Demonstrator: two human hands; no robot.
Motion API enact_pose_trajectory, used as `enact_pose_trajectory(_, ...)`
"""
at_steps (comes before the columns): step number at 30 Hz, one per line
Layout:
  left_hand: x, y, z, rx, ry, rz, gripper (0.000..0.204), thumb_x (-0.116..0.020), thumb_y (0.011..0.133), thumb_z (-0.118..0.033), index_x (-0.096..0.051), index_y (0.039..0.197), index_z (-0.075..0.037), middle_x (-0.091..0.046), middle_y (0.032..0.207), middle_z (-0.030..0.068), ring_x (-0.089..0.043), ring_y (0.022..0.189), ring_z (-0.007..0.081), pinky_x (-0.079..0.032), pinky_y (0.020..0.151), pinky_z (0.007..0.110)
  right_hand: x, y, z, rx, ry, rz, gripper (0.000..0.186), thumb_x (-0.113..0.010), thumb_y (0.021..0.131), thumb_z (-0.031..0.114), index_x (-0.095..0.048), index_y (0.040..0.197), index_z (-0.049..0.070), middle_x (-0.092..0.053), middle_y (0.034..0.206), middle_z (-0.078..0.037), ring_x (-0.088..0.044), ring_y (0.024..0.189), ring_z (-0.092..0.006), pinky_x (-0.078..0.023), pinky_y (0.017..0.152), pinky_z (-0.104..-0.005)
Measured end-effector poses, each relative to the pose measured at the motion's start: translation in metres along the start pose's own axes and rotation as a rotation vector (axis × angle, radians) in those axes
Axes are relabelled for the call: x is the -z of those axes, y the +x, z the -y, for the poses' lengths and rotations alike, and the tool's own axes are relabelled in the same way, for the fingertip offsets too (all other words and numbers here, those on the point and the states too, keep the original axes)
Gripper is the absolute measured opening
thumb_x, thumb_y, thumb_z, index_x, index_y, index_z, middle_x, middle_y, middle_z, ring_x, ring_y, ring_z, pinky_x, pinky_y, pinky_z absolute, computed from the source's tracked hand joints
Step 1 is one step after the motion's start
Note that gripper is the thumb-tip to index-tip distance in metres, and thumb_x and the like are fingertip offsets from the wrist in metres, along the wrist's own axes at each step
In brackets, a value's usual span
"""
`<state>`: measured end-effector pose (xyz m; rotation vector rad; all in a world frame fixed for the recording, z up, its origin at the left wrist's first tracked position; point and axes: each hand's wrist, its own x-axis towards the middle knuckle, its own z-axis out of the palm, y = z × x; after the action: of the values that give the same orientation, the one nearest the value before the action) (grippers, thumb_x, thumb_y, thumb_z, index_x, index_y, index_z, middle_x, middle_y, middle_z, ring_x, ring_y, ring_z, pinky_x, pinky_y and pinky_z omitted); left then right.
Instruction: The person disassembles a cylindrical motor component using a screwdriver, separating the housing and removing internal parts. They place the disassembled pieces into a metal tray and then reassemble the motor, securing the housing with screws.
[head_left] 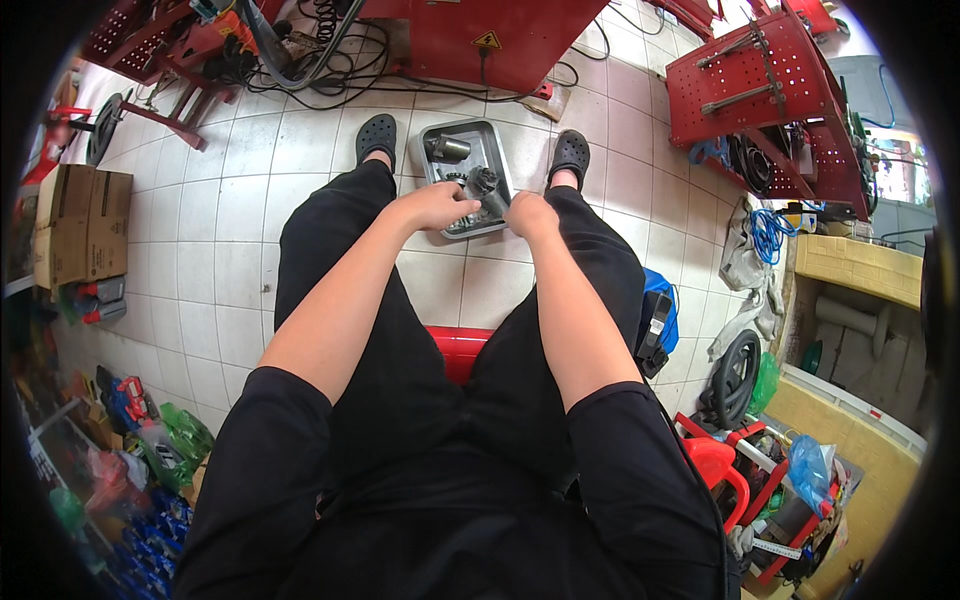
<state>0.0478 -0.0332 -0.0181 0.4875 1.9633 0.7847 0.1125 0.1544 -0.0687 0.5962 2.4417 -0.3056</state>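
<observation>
Between my feet on the floor lies a grey rectangular tray (433, 130). A dark cylindrical metal part (447, 150) rests in its far left area. Nearer to me in the tray is a greyish cylindrical metal part (490, 192) with a darker toothed-looking end. My left hand (437, 207) reaches over the near left rim, with curled fingers against this part. At the tray's near right side, my right hand (531, 214) is closed; its fingertips and whatever they hold are hidden. Small dark pieces beside the left hand are too small to identify.
A red machine (460, 45) with black cables stands beyond the tray. Right of it is a red perforated rack (740, 90). Cardboard boxes (80, 225) stand at left. Beneath me is a red seat (460, 350); a blue-and-black item (655, 322) lies by my right leg.
</observation>
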Motion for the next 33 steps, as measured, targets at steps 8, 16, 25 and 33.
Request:
enact_pose_trajectory(8,0.001,-0.002,0.001,-0.011,-0.001,-0.004,0.058,-0.053,0.085,-0.048,-0.054,0.11,0.004,-0.06,0.081,0.0132,-0.057,0.067,0.0193,-0.046,0.061,0.032,0.002,-0.011,0.009,-0.011,-0.061,-0.021,0.031,-0.041,0.088,0.015,-0.06,0.109,0.003,-0.061,0.112,-0.018,-0.06,0.103,-0.0309,-0.051,0.082,-0.0403)
enact_pose_trajectory(16,-0.002,0.001,0.004,-0.01,-0.004,-0.005,0.056,-0.054,0.085,-0.046,-0.055,0.109,0.005,-0.059,0.078,0.0122,-0.056,0.066,0.0183,-0.045,0.059,0.031,0.002,-0.014,0.009,0.033,-0.058,-0.069,0.031,-0.041,0.086,0.016,-0.06,0.103,-0.001,-0.062,0.105,-0.022,-0.062,0.097,-0.0349,-0.051,0.081,-0.0414)
enact_pose_trajectory(25,-0.002,0.001,0.003,-0.021,0.011,-0.009,0.056,-0.053,0.086,-0.046,-0.055,0.11,0.005,-0.057,0.075,0.0103,-0.055,0.064,0.0169,-0.045,0.056,0.031,-0.011,-0.007,0.004,0.028,-0.043,-0.003,0.031,-0.041,0.087,0.016,-0.059,0.105,-0.001,-0.061,0.107,-0.023,-0.061,0.1,-0.0352,-0.05,0.083,-0.0415)
enact_pose_trajectory(33,-0.002,0.001,0.003,-0.026,0.004,-0.014,0.055,-0.053,0.086,-0.046,-0.055,0.11,0.004,-0.057,0.074,0.0098,-0.055,0.064,0.0167,-0.045,0.057,0.031,-0.003,-0.01,0.006,-0.057,-0.052,0.021,0.033,-0.04,0.09,0.017,-0.059,0.114,0.004,-0.059,0.116,-0.015,-0.059,0.106,-0.0303,-0.05,0.083,-0.0401)
